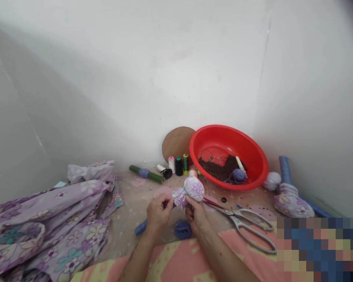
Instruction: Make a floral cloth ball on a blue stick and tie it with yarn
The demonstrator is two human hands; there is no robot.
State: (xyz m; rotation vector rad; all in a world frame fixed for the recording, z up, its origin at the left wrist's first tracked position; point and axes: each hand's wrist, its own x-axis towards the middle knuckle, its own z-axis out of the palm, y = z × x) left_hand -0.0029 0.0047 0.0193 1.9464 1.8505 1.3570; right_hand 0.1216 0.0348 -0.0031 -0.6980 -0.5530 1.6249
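Observation:
A small stuffed ball of lilac floral cloth (195, 189), with a gathered, frilly end, is held up between my hands. My left hand (159, 213) is closed, its fingertips pinching at the frilled edge. My right hand (197, 213) is closed around the underside of the ball, where the cloth gathers. Below my hands lies a ball of blue yarn (182, 229). A blue wrapped stick (141, 228) is partly hidden by my left wrist. Large scissors (238, 219) with grey handles lie to the right of my right hand, blades pointing toward it.
A red basin (229, 131) with dark soil and purple yarn (239, 176) leans at the back. Thread spools (179, 166), a cardboard disc (176, 145) and a green tube (147, 174) stand or lie nearby. Floral cloth (76, 211) is heaped left; another cloth bundle (292, 201) lies right.

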